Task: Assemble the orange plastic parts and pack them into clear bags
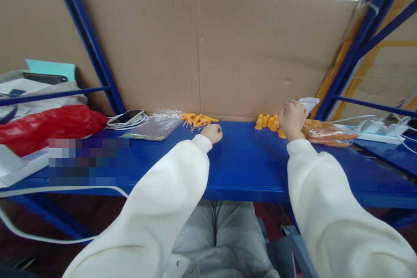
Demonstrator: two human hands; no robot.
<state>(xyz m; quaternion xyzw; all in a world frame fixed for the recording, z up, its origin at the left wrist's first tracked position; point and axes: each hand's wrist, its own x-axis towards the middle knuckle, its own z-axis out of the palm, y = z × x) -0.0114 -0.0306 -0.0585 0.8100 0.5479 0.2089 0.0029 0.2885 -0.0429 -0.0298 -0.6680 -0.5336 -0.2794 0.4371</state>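
Observation:
My left hand (213, 132) rests on the blue shelf (241, 165), fingers curled into a loose fist, just in front of a small heap of orange pieces with chains (198, 119). My right hand (292, 119) is raised slightly at the back of the shelf, fingers closed on a clear plastic bag (309, 103). A cluster of orange plastic parts (267, 122) lies just left of that hand. A bag filled with orange parts (327, 132) lies to its right. Both arms wear white sleeves.
A cardboard sheet (211, 52) walls off the back of the shelf. At the left lie a stack of clear bags (156, 127), a phone with a white cable (127, 117) and a red plastic bag (48, 126). A white power strip with cables (374, 128) sits at the right.

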